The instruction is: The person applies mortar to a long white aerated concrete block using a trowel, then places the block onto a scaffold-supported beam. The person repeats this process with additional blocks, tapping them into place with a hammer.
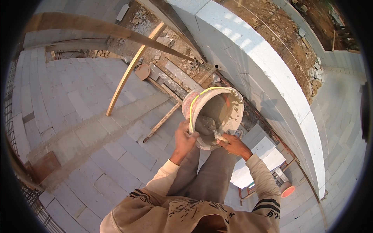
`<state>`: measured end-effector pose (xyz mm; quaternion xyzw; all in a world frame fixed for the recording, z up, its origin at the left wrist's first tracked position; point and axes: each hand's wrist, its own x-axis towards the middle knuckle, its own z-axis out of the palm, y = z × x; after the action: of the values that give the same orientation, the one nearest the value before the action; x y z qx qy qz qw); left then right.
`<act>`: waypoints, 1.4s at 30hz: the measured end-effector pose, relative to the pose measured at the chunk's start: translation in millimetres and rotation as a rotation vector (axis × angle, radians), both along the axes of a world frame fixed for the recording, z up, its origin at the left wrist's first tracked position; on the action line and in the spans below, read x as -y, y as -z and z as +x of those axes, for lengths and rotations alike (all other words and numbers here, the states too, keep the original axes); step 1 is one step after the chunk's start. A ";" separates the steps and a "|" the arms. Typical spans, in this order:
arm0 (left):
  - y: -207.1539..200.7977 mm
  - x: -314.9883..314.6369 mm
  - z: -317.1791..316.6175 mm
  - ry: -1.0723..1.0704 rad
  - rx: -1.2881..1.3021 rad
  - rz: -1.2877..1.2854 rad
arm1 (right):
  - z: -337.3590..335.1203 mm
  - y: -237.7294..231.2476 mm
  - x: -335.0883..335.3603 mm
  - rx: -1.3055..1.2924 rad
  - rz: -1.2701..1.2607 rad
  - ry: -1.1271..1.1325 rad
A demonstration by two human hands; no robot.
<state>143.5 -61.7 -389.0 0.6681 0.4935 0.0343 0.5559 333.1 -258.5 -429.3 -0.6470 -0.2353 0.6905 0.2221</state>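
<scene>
A round bucket [188, 104] with a mortar-caked rim and a yellow-green band along its edge is tilted in front of my legs. Grey wet mortar [215, 110] lies inside it. My left hand [185, 140] is closed on the bucket's near left rim. In my right hand [235, 146], fingers wrapped, is the pale, caked handle of a trowel [220, 136] at the near right side of the mouth. The trowel's blade reaches into the bucket and is coated in mortar, so its outline is hard to make out.
A pale block wall [264, 73] curves along the right. Wooden poles [134, 70] slant across the upper left. Beyond the bucket lie planks [182, 75] and rubble [167, 40]. A white block [264, 159] and an orange-red round pan [287, 190] sit at the lower right.
</scene>
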 end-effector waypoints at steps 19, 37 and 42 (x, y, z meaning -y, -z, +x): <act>-25.6 -116.4 16.4 -0.617 0.310 -0.350 | 75.4 -81.9 -124.4 -0.156 -0.032 0.216; -24.5 -141.7 53.8 -0.909 0.461 -0.377 | 128.4 -102.0 -192.8 -0.070 -0.105 0.141; -20.4 -161.5 46.9 -0.903 0.468 -0.397 | 139.3 -131.5 -215.6 -0.134 -0.131 0.303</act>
<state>190.4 99.8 -368.6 0.2464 0.5913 0.3236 0.6964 472.4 -42.9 -297.9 -0.6406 -0.0744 0.7045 0.2964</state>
